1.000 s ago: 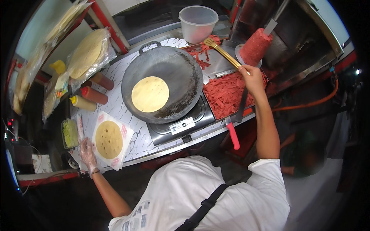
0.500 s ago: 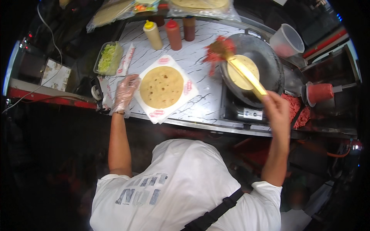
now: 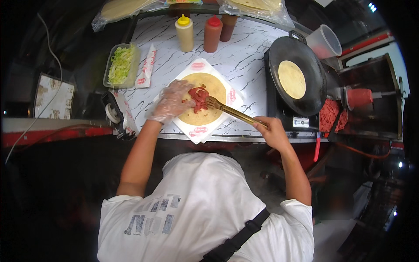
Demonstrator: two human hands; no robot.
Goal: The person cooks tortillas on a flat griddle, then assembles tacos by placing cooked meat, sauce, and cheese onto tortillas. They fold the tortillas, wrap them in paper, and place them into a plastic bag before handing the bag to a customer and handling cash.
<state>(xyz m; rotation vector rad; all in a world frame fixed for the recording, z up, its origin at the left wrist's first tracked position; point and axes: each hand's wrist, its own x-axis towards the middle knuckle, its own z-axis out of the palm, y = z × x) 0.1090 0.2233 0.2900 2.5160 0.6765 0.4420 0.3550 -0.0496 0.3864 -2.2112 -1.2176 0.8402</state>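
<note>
Two-handed at a flatbread (image 3: 198, 118): gripping golden tongs (image 3: 235, 113) in the curled right hand (image 3: 273, 132), against red meat (image 3: 200, 98); keeping the gloved left hand (image 3: 172, 104) loosely open alongside, visibly gripping nothing.

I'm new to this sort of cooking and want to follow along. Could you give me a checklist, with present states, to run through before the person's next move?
1. Tongs held in the right hand: ok, with their tips at the meat.
2. Flatbread on the paper: ok; the left hand hides part of its left side.
3. Both hands gloved: not ok; the left wears a clear glove, the right looks bare.
4. Lettuce uncovered: ok.
5. Second flatbread lying in the pan: ok.
6. Second flatbread warmed through: cannot tell.
</note>
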